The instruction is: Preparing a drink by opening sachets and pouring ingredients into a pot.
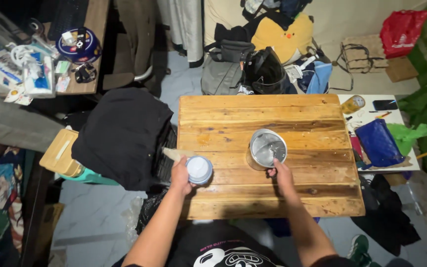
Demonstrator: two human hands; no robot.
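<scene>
The left hand (pixel 180 174) is closed round a small pale-blue container (pixel 199 169), gripping it from its 9 o'clock side; the container sits on the near left part of the wooden table (pixel 253 111), close to the left edge. The right hand (pixel 282 174) holds the steel pot (pixel 266 148) at the pot's 6 o'clock, fingers pinched on what looks like its handle at the rim. The pot stands upright near the middle of the table, at 2 o'clock from the container and well apart from it; its inside is shiny and looks wet. The boards at 10 o'clock from the pot show a damp patch.

Beyond the left hand, at 9 o'clock off the table edge, a black cloth (pixel 122 133) is heaped over something, with a wooden box (pixel 59 152) further out the same way. At 12 o'clock past the table lie a grey bag (pixel 222 74), a black helmet (pixel 265 71) and a yellow plush (pixel 282 37). At 3 o'clock from the pot, on a white side surface, sit a blue pouch (pixel 379 142), a phone (pixel 385 105) and a jar (pixel 353 104). A red bag (pixel 400 30) is at 1 o'clock, far back.
</scene>
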